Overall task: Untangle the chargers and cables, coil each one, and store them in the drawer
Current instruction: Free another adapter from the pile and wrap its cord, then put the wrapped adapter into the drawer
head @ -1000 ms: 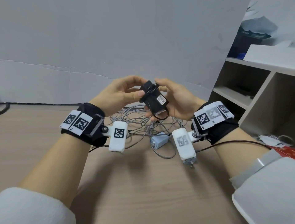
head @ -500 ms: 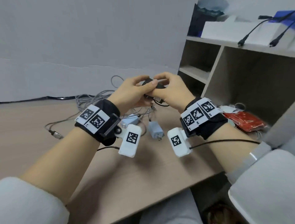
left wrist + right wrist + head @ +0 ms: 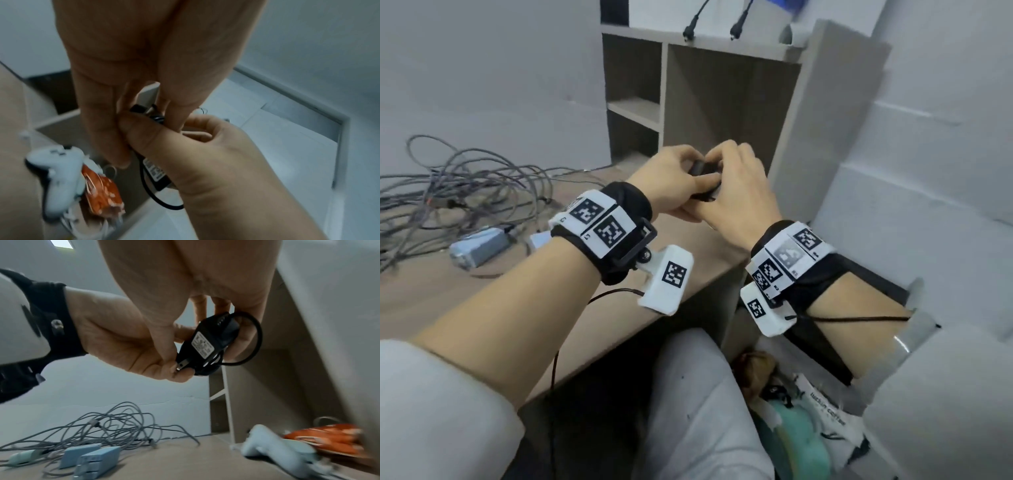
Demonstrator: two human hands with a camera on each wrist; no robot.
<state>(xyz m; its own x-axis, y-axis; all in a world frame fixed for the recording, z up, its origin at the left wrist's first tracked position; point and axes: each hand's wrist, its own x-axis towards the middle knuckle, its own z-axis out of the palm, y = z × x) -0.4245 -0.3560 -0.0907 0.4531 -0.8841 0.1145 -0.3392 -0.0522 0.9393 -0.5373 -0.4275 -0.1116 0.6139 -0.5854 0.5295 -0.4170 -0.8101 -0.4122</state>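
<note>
A black charger (image 3: pixel 705 171) with its thin black cable wound round it is held between both hands in front of the shelf unit (image 3: pixel 722 102). My left hand (image 3: pixel 685 180) pinches its upper end. My right hand (image 3: pixel 726 174) curls round its body, whose white label (image 3: pixel 202 344) shows in the right wrist view. A loop of its cable (image 3: pixel 258 337) sticks out at the side. The head view hides most of the charger behind fingers. A tangle of grey cables (image 3: pixel 465 192) with a grey-blue charger (image 3: pixel 479 246) lies on the desk to the left.
A white game controller (image 3: pixel 277 449) and an orange packet (image 3: pixel 329 441) lie in the shelf's bottom compartment. Two black plugs (image 3: pixel 690 29) hang over the shelf top. The desk edge (image 3: pixel 688 308) runs below my wrists, with my lap and a bag (image 3: pixel 808 428) under it.
Both hands have carried the black charger right, away from the cable tangle and up to the shelf unit. The view has swung right with them.
</note>
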